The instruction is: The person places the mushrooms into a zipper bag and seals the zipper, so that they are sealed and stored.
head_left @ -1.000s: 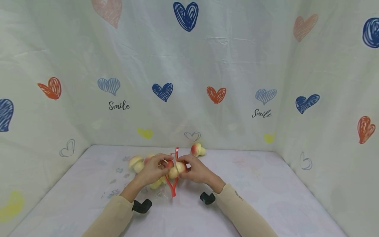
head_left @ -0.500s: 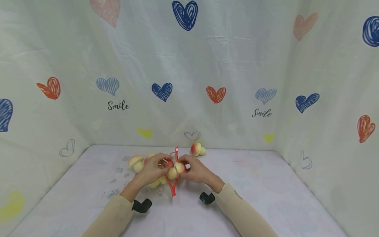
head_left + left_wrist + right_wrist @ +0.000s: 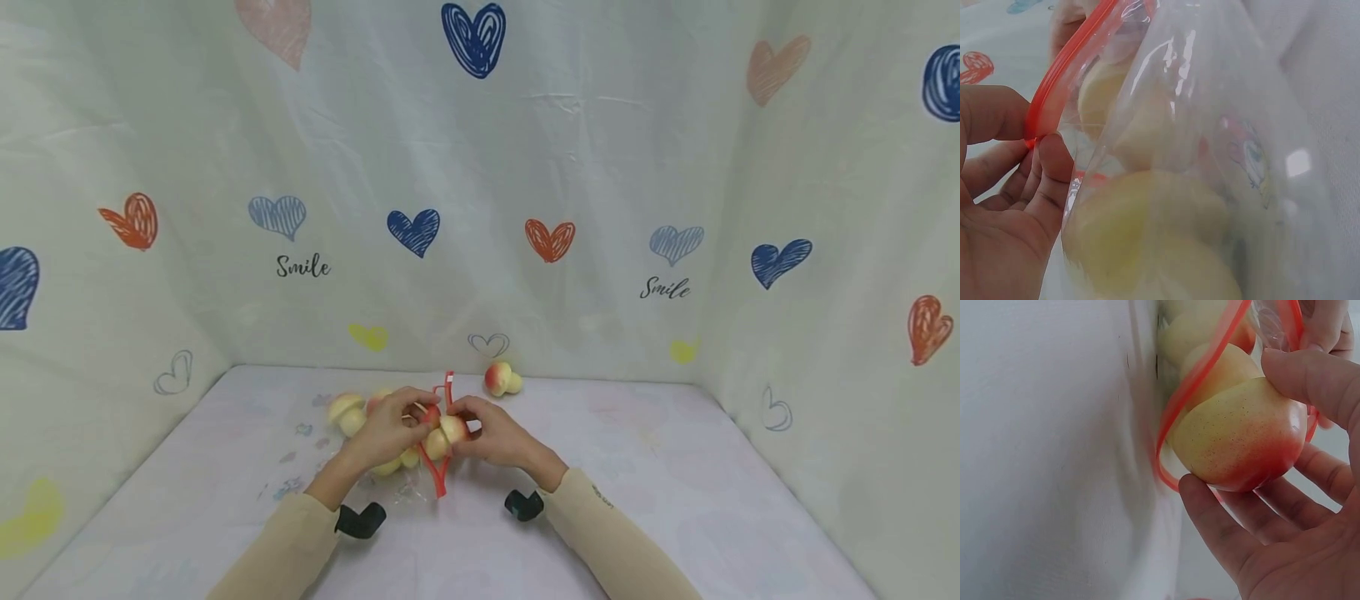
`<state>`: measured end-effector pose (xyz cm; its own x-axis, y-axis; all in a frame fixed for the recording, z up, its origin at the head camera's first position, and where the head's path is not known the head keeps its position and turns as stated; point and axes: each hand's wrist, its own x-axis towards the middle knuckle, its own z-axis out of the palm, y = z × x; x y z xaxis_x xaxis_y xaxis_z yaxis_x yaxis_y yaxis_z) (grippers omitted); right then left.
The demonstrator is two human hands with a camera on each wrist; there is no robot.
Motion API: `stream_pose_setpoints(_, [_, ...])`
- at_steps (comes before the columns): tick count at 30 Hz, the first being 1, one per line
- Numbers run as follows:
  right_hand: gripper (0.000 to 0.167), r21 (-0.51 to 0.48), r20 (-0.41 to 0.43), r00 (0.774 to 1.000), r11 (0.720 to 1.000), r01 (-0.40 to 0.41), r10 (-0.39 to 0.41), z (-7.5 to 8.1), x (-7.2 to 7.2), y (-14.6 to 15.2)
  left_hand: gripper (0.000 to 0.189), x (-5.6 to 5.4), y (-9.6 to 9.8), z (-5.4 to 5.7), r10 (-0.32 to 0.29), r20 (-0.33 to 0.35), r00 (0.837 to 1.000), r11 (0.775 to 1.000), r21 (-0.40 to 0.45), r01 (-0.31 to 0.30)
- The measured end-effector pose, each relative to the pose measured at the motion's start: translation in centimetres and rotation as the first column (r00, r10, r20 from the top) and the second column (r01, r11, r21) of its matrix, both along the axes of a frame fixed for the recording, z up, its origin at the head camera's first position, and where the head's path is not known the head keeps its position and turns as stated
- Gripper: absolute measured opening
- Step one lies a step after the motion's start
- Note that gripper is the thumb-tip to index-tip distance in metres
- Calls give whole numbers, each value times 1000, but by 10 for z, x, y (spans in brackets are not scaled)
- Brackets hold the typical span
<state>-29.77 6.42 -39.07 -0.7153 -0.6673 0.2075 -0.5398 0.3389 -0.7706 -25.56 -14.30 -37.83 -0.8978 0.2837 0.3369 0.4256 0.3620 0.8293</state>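
A clear zip bag (image 3: pixel 1222 206) with a red zip edge (image 3: pixel 439 481) lies on its side, its mouth spread apart. My left hand (image 3: pixel 388 427) pinches the red edge between thumb and fingers, also plain in the left wrist view. Several toy mushrooms (image 3: pixel 1135 231), yellow-cream with red blush, show through the plastic. My right hand (image 3: pixel 497 432) grips another toy mushroom (image 3: pixel 1241 437) by its rounded cap, thumb above and fingers below. Its stem points into the mouth, with the red rim around it. The stem's tip is hidden in the right wrist view.
One loose toy mushroom (image 3: pixel 501 379) lies near the back edge of the white table (image 3: pixel 637 483). Patterned cloth (image 3: pixel 480 167) hangs behind and at both sides. A black wrist mount (image 3: pixel 362 522) sits by the left sleeve, another (image 3: pixel 523 505) by the right.
My right hand and its toy mushroom have shifted slightly left, farther into the bag's mouth. My left hand stays on the red edge, nearly still.
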Motion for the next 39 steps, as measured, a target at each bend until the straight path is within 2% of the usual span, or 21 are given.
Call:
stream_pose_setpoints(1, [44, 1, 3, 1000, 1000, -2, 2, 0, 0, 0, 35, -4, -1, -4, 2, 0, 1000, 1000, 0, -2])
stream_pose_setpoints(3, [45, 7, 0, 1000, 1000, 1, -1, -9, -7, 0, 35, -12, -3, -13, 7, -8, 1000, 1000, 0, -7])
stream_pose_setpoints(5, [45, 10, -5, 1000, 1000, 7, -7, -18, -14, 0, 36, -16, -5, -18, 8, -16, 1000, 1000, 1, -8])
stream_pose_setpoints(8, [43, 9, 5, 1000, 1000, 3, -3, -24, -18, 0, 35, -17, -6, -18, 1, -21, 1000, 1000, 6, -1])
stream_pose_setpoints(17, [38, 4, 40, 999, 1000, -24, 24, -27, -18, 0, 38, -16, -7, -20, 7, -1, 1000, 1000, 17, -7])
stream_pose_setpoints(21, [37, 20, 35, 999, 1000, -13, 12, -27, -19, -1, 38, -13, -5, -16, 9, 4, 1000, 1000, 16, -10])
stream_pose_setpoints(29, [34, 35, 23, 999, 999, -23, 22, -28, -21, 0, 36, 7, 1, 11, 1, 17, 1000, 1000, 5, -1])
stream_pose_setpoints(32, [33, 40, 25, 999, 999, -30, 29, -27, -20, 1, 35, 9, 2, 14, 4, 13, 1000, 1000, -3, -4])
stream_pose_setpoints(39, [29, 60, 25, 1000, 998, -11, 9, -26, -20, 1, 36, 6, 1, 10, -8, 15, 1000, 1000, 11, 7])
